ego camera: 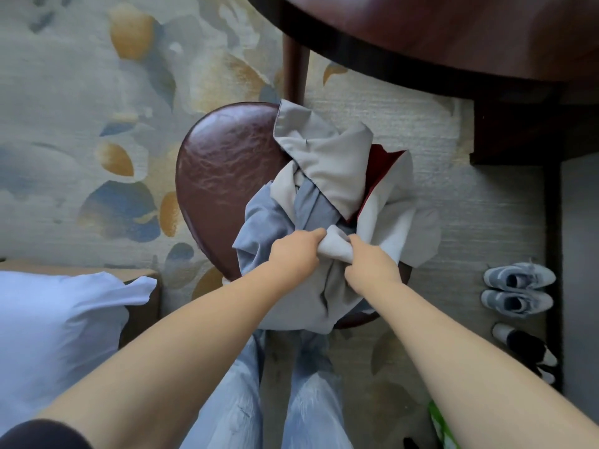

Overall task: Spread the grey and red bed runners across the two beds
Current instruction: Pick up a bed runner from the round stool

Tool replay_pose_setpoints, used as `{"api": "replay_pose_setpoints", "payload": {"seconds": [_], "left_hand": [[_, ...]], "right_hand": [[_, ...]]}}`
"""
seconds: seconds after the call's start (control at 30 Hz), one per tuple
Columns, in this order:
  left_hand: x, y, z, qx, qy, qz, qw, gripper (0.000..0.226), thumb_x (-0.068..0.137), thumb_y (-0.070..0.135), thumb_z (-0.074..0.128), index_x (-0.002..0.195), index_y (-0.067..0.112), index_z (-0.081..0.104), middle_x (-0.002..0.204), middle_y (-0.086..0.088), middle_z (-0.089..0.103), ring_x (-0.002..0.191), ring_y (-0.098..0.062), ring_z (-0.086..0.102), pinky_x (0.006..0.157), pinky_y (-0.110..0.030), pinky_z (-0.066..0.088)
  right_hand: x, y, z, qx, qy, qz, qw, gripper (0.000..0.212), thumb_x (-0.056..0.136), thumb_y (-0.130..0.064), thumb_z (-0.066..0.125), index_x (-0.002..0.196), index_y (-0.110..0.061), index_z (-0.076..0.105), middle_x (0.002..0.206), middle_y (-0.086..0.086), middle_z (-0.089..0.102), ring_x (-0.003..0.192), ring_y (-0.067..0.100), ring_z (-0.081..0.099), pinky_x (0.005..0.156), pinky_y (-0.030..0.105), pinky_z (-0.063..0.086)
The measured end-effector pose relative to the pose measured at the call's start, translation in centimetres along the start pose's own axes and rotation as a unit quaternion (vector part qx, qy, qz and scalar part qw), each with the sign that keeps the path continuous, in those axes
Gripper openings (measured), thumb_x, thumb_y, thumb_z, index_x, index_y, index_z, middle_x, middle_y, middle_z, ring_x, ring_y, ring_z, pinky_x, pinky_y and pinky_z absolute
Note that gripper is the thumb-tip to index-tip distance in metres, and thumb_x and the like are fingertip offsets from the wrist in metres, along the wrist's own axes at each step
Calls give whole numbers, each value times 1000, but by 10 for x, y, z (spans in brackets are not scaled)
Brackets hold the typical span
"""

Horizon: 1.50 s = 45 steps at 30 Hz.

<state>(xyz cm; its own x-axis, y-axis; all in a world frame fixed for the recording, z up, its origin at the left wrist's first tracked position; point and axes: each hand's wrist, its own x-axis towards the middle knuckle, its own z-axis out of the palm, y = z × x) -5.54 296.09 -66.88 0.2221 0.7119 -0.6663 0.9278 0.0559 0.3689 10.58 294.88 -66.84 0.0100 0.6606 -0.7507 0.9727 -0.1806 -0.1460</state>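
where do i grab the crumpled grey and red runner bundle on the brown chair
Likely the bunched light grey fold at its near edge, from above on the person's side. It rises as a thick ridge, where the left hand and right hand grip it; the rest of the grey and red runner bundle sprawls loose over the brown leather chair.

the crumpled cloth bed runners (327, 163) are pale grey, blue-grey and red. the rounded leather chair seat (223, 166) is reddish brown; the woven carpet (81, 85) is beige with blue and ochre leaf shapes.
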Motion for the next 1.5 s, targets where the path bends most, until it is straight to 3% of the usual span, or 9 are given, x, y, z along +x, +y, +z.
{"api": "replay_pose_setpoints", "payload": {"seconds": [0.37, 0.5, 0.63, 0.83, 1.03, 1.2, 1.27, 1.37, 1.5], "left_hand": [[-103, 29, -27, -37, 59, 58, 996, 16, 83, 29, 50, 98, 25, 45, 77, 7, 51, 71, -21, 50, 49, -32, 27], [-138, 42, -55, -51, 101, 64, 992, 36, 70, 38, 40, 101, 22, 52, 81, 4, 61, 76, -23, 57, 55, -36, 43], [-175, 61, -89, -79, 180, 66, 978, 19, 87, 38, 56, 100, 24, 53, 80, 9, 56, 74, -18, 53, 52, -29, 34], [-245, 66, -115, -200, 262, 50, 943, 30, 84, 43, 66, 104, 40, 45, 97, 10, 65, 86, -18, 64, 71, -39, 51], [-336, 42, -119, -424, 283, 133, 850, 62, 84, 50, 76, 130, 44, 35, 117, 11, 65, 108, -8, 66, 87, -27, 56], [-408, 2, -119, -660, 337, 103, 663, 66, 59, 87, 70, 113, 62, 41, 128, -4, 64, 102, -28, 68, 71, -44, 57], [-433, -15, -117, -690, 341, 55, 636, 69, 62, 79, 74, 116, 65, 33, 136, -7, 61, 103, -30, 72, 62, -48, 61], [-475, -43, -99, -651, 334, 24, 681, 55, 96, 38, 64, 139, 53, 33, 136, -4, 59, 109, -18, 68, 91, -62, 51], [-554, -86, -62, -610, 363, 8, 704, 36, 105, 0, 43, 140, 10, 44, 118, -3, 62, 100, -4, 62, 90, -23, 52]], "right_hand": [[-94, -1, -39, -6, -18, -52, 998, 85, 86, -9, 45, 155, -50, 15, 99, 10, 64, 82, 28, 53, 68, 33, 39], [-125, -10, -69, -9, 26, -88, 996, 59, 85, -10, 43, 137, -37, 48, 112, 13, 68, 100, 36, 61, 71, 34, 41], [-156, -24, -114, 10, 76, -127, 989, 52, 85, -9, 43, 130, -33, 52, 117, 13, 65, 108, 38, 60, 75, 35, 40], [-207, -67, -156, 166, 118, -262, 943, 33, 77, -3, 42, 76, -35, 50, 77, 1, 62, 81, 30, 59, 66, 46, 44], [-286, -135, -153, 404, 69, -392, 824, 18, 81, -25, 51, 64, -25, 57, 70, 4, 61, 76, 22, 61, 68, 45, 52], [-350, -175, -139, 438, 80, -473, 760, 26, 78, -1, 46, 69, -21, 61, 70, -9, 65, 73, 9, 62, 67, 27, 48], [-377, -191, -127, 416, 96, -503, 751, 30, 75, 2, 42, 72, -20, 62, 76, -3, 66, 78, 18, 62, 71, 37, 49], [-422, -228, -99, 385, 102, -555, 731, 25, 76, 3, 50, 77, -17, 67, 91, 12, 68, 90, 33, 65, 83, 53, 53], [-487, -293, -35, 355, 92, -600, 711, 34, 74, 2, 60, 73, -31, 67, 89, 1, 64, 85, 6, 62, 77, 24, 50]]}}
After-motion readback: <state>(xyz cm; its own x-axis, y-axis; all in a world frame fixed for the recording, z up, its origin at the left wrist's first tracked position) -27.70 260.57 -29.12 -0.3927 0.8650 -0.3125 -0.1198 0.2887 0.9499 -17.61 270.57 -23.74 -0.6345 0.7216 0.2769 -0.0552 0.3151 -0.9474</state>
